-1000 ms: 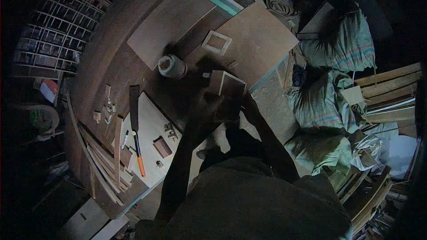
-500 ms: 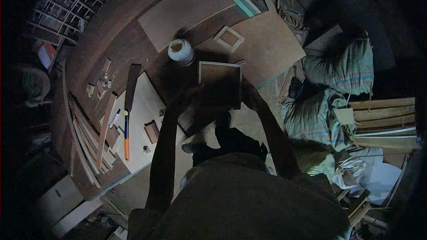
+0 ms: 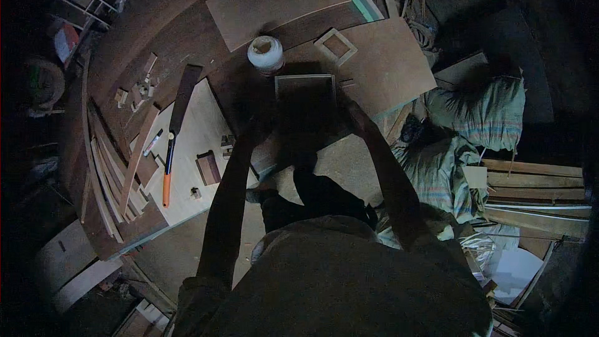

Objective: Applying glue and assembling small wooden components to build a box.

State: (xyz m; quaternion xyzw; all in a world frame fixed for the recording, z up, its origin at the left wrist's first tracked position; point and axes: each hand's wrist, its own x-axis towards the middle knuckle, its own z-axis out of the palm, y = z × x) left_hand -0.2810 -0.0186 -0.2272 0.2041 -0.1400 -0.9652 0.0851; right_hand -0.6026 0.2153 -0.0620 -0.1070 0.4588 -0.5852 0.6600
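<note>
A: What lay furthest left?
B: At least five wooden strips (image 3: pixel 139 156), thin, some curved, on the brown table (image 3: pixel 168 37). Next came one slim marker (image 3: pixel 153 141), then one saw (image 3: pixel 170 140), its blade dark and its handle tipped orange, lying across one pale, smooth board (image 3: pixel 193 131).

A: And the hands?
B: The left hand (image 3: pixel 259 130) gripped the left side of one box (image 3: pixel 305 77). One rounded white jar (image 3: pixel 266 56) stood just beyond, its mouth open.

A: Was there anything in those two?
B: I couldn't fairly say; the box was in deep shadow and the jar's inside was indistinct. The box was square-cornered with a thin, pale rim, held at the table's near edge.

A: Further right?
B: One flat, rectangular wooden frame (image 3: pixel 347 39) lay beyond the box, on one smooth brown sheet (image 3: pixel 393 56). The right hand (image 3: pixel 355 118) gripped the box's right side. Last came at least two sacks (image 3: pixel 480 112), woven, creased and bulging.
</note>
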